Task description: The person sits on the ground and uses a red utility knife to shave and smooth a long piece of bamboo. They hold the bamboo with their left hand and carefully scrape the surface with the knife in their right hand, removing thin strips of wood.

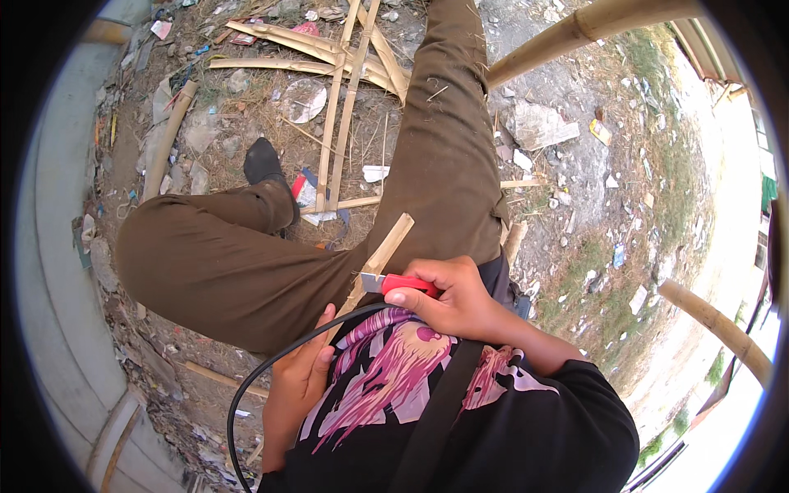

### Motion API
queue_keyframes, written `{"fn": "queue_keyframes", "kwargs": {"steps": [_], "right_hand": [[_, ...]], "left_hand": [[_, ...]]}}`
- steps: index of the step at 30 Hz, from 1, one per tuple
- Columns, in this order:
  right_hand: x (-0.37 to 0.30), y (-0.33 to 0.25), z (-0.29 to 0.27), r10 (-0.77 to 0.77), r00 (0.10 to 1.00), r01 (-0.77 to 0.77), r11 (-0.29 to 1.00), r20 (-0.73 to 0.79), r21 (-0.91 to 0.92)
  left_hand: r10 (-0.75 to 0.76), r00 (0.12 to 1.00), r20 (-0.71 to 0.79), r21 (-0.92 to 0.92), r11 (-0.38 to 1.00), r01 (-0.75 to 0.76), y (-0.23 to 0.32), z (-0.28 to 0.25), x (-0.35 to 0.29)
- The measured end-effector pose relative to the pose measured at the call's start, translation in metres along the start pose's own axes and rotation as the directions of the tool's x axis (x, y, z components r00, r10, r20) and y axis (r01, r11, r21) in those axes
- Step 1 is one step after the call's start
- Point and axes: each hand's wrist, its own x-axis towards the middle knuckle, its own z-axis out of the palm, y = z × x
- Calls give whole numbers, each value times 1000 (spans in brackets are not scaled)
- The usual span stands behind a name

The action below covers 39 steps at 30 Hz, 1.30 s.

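R grip: closed around red-handled knife; blade against bamboo strip, adj. L of grip. L grip: closed on strip's lower end, below blade. Status (est.): strip split; trimming apparently incomplete. Split lengths on ground, well fwd. of both grips. Yellow wrapper, fwd.-R of R grip: print illegible.

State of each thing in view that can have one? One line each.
Left hand: closed on the strip
Right hand: closed on the cutter
Cutter: blade out, at the strip
Strip: held, slanting
Cable: curved
Loose strips: on the ground, some crossed
Trousers: worn, creased
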Motion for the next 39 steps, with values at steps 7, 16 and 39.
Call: {"fn": "queue_keyframes", "kwargs": {"steps": [7,16,39], "right_hand": [[-1,-8,2,57,990,-63,997,128,40],[9,-5,-12,-134,975,189,922,179,-339],[34,10,-24,-271,961,276,935,54,-223]], "left_hand": [[-165,983,78,-182,967,177,-6,-5,-19],[-118,992,51,-137,983,125,-10,0,-9],[87,986,-142,4,996,-87,10,13,32]]}}
